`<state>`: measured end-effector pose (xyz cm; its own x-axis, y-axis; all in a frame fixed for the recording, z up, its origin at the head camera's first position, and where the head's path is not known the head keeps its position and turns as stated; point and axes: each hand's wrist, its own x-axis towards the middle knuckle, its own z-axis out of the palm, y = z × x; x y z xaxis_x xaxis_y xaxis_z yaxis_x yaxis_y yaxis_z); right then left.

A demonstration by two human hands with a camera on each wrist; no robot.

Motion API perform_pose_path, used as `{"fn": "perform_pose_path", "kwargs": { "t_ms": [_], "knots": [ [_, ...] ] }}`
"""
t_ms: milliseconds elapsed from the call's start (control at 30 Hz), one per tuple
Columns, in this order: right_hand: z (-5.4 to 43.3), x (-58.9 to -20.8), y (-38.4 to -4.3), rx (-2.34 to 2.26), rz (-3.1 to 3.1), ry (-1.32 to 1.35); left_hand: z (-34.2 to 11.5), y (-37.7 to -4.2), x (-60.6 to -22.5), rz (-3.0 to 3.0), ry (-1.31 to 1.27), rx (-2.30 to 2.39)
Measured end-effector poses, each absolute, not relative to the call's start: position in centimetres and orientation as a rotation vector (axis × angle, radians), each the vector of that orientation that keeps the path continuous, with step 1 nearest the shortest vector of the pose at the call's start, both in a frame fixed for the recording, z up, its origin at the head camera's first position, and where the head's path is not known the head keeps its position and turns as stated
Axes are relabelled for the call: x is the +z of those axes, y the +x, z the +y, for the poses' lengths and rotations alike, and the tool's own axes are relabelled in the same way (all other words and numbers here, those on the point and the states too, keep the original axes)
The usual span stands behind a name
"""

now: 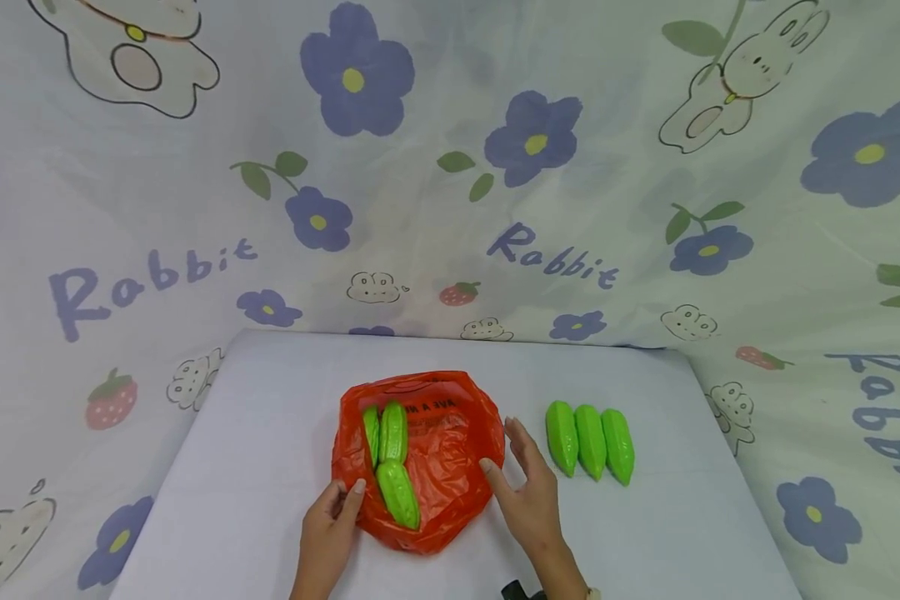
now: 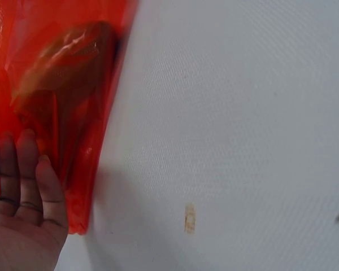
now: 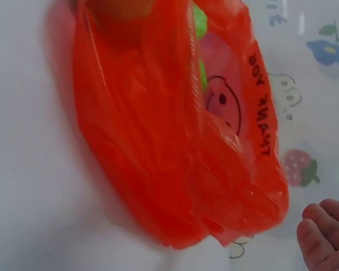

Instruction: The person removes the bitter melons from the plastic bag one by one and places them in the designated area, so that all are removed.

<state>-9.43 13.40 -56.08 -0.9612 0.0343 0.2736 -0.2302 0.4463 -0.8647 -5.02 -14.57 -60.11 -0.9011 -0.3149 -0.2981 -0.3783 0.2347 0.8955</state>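
A red plastic bag (image 1: 450, 467) lies with its mouth spread open on the white table. Inside its left half are three glossy green ridged, elongated fruit-like pieces (image 1: 398, 495), one partly covered by the bag. My left hand (image 1: 330, 525) pinches the front left rim, thumb over the edge and fingers along the outside; in the left wrist view its fingers (image 2: 28, 175) lie against the bag's side. At the right rim, my right hand (image 1: 528, 492) is spread with thumb and fingers apart, holding nothing. In the right wrist view its fingertips (image 3: 322, 226) show beside the bag.
Three more green ridged pieces (image 1: 590, 442) lie side by side to the right of the bag. The white table (image 1: 255, 417) backs onto a printed curtain (image 1: 427, 208) with rabbits and flowers. A dark object (image 1: 516, 590) shows by the right wrist.
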Motion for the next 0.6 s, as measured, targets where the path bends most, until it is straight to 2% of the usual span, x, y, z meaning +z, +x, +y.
{"fn": "perform_pose_path", "kwargs": {
  "t_ms": [600],
  "knots": [
    [11.0,-57.0,-9.2,1.723,-2.517,0.396,-14.6,-4.9,-60.2,2.43,-0.665,1.81]
  ]
}}
